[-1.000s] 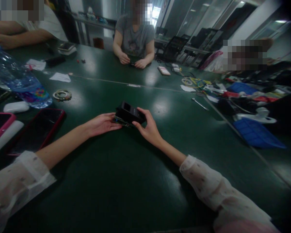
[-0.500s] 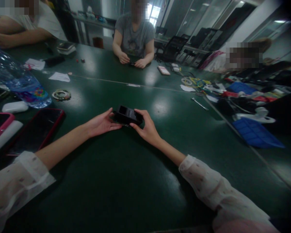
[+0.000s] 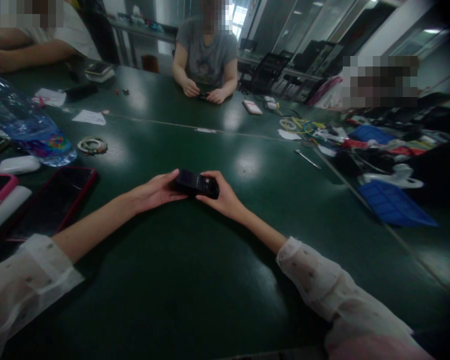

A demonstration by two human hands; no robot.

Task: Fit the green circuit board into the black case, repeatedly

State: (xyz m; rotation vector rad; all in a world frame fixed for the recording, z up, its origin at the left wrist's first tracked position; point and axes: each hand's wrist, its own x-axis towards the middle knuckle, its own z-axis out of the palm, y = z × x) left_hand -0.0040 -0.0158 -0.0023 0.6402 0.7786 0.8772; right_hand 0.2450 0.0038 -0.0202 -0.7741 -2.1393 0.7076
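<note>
A small black device is held between my two hands over the dark green table. My left hand grips its left end, thumb on top and fingers along the lower side. On the right end, my right hand pinches it between thumb and fingers. The device's face is dark, with a few small light marks near its right part. Its underside is hidden.
On the left are a water bottle, a red-edged phone, a white case and a bracelet. A wrench and a blue tray lie right. Across the table, a person handles something dark.
The black device has turned in my hands, so a different side now faces up. My left thumb rests further over its left end. The view has shifted slightly.
</note>
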